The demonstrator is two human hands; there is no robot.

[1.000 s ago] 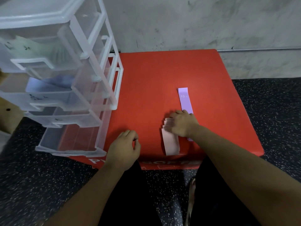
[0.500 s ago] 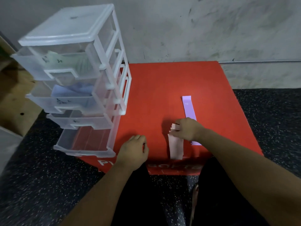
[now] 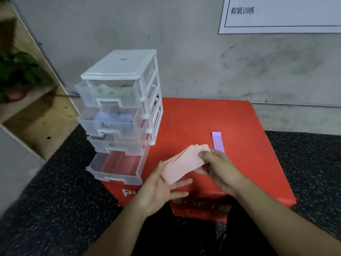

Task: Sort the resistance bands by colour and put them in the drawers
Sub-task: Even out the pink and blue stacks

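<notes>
The right hand (image 3: 219,167) is raised above the red box (image 3: 203,119), thumb on top and fingers curled beneath, pinching the 3 o'clock end of a stack of pink bands (image 3: 181,163). The stack is held clear of the box top and slopes down toward 8 o'clock, its edges fanned a little. The left hand (image 3: 160,189) is turned palm-up under the stack's lower end, fingers straight and spread, gripping nothing. The stack's lower end lies over these fingers. Both forearms come in from 6 o'clock.

1 purple band (image 3: 217,142) lies flat on the box top at 12 o'clock of the right hand, and its near end is hidden behind that hand.

The clear drawer unit (image 3: 120,71) stands on the box's left edge, at 10 o'clock of the hands. All 4 of its drawers are pulled partly out. The top 1 holds pale green bands and the 2nd holds blue ones. The bottom drawer (image 3: 114,167) is drawn out furthest, and its front stands at 9 o'clock of the left hand, near the box's front-left corner.

Bare red surface runs from the hands toward 12 o'clock up to the wall (image 3: 203,61), and from the purple band toward 3 o'clock to the box's right edge.
</notes>
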